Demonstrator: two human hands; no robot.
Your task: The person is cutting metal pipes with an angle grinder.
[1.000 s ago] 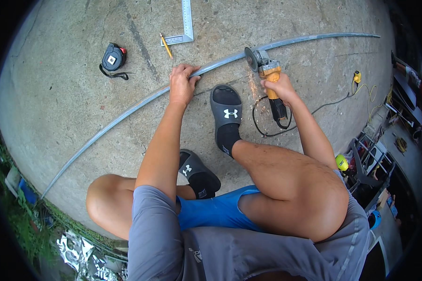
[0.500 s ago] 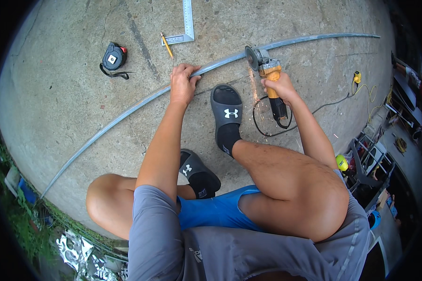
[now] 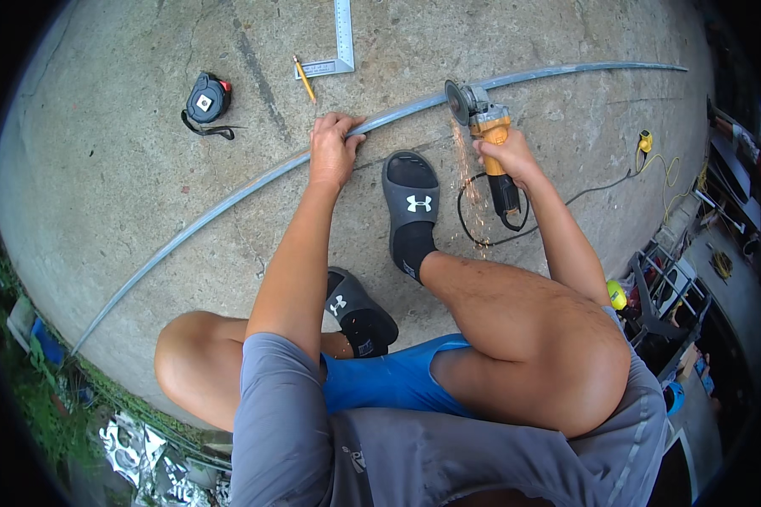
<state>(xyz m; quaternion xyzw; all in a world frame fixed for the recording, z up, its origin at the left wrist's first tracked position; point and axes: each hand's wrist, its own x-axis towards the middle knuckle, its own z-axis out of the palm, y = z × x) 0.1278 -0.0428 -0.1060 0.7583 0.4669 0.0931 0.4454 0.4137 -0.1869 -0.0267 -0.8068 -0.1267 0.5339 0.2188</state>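
Observation:
A long grey metal bar [image 3: 207, 215] lies across the concrete ground, curving in the lens. My left hand [image 3: 334, 148] is closed on it left of centre, fingers over its top. In my right hand [image 3: 509, 155] I hold a yellow-and-black angle grinder [image 3: 497, 181] with its disc [image 3: 457, 102] on the bar, and orange sparks stream down from that contact. A yellow pencil [image 3: 304, 79] rests across a metal try square [image 3: 344, 38] beyond the bar. A black tape measure [image 3: 208, 98] with a strap sits to the left.
My sandalled right foot [image 3: 410, 203] is just below the sparks. The grinder's dark cord loops to a yellow connector and cord [image 3: 645, 139] at the right. Assorted gear and a metal frame [image 3: 676, 287] crowd the right edge; plants and foil-like scrap [image 3: 135, 452] line the lower left.
The view has shifted very slightly. The grinder stays at the same spot on the bar, while the spray of sparks varies and now reaches down toward my feet.

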